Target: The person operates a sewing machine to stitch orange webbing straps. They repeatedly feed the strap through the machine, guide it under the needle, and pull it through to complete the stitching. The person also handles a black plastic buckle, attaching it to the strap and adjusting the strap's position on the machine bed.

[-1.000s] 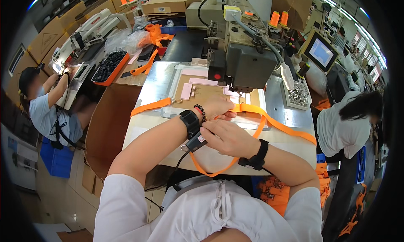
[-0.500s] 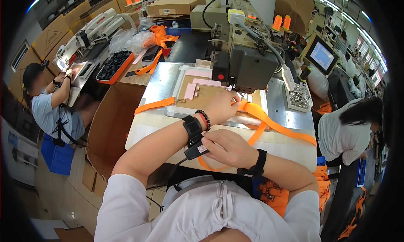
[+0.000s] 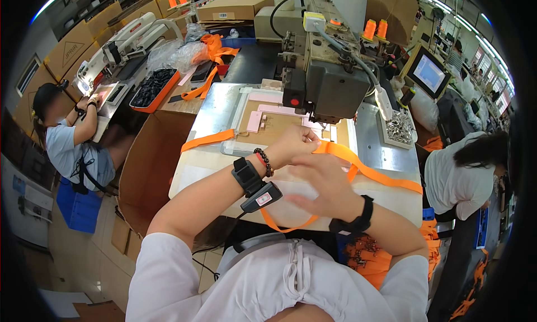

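My left hand [image 3: 292,145] is closed in a pinch on an orange webbing strap [image 3: 366,171], in front of the sewing machine head [image 3: 330,81]. The strap arches from my fingertips to the right over the table edge, and a loop hangs down near my waist. Just right of the left hand is my right hand [image 3: 324,182], blurred, thumb and fingers apart, with nothing visible in it. Another orange strap piece [image 3: 208,139] with a metal clasp lies to the left on the worktable [image 3: 193,179]. Behind my hands, a clamp frame [image 3: 239,120] surrounds a brown plate with pink blocks.
A tray of metal clasps [image 3: 398,129] stands right of the machine, below a control screen [image 3: 428,70]. An orange bin of black parts [image 3: 155,91] and an open carton [image 3: 151,160] are at left. Co-workers sit on both sides.
My right hand has left the device on my left wrist, moving up and right towards the strap, its fingers spreading. My left hand has drawn slightly left and nearer, still pinching the strap.
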Action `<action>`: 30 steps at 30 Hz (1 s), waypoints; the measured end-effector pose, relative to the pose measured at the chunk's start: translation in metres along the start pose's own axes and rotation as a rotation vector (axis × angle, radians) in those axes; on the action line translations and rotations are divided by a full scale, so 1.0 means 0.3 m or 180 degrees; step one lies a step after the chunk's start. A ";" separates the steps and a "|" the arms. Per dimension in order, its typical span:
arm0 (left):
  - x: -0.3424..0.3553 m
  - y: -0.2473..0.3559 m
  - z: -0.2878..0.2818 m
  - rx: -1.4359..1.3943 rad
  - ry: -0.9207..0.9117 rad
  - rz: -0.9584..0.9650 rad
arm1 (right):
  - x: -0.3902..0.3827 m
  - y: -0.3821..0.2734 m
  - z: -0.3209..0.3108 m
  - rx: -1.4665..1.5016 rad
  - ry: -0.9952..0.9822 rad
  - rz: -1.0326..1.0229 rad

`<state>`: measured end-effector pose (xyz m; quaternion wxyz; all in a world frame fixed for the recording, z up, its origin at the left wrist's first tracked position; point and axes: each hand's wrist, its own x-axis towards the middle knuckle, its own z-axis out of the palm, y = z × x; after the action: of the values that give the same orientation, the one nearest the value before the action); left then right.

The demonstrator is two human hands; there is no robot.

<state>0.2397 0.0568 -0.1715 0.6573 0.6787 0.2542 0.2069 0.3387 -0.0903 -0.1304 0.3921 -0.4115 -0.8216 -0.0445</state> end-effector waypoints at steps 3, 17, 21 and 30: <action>-0.017 0.004 0.008 -0.0142 -0.0131 0.0054 | -0.004 0.064 -0.032 -0.0003 0.0374 0.0674; 0.105 -0.081 0.103 0.1574 0.0660 0.0249 | 0.104 -0.142 0.062 0.0389 -0.0230 0.1296; 0.112 -0.112 0.082 0.1884 0.1149 0.0180 | 0.108 -0.127 0.062 0.0468 -0.0342 0.1671; 0.109 -0.099 0.057 0.2167 0.1149 -0.0135 | 0.083 -0.068 0.068 0.0389 -0.0085 0.1945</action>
<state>0.2736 0.0637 -0.2038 0.3432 0.8053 0.4339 0.2132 0.3030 -0.0796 -0.1223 0.4005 -0.6156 -0.6661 0.1304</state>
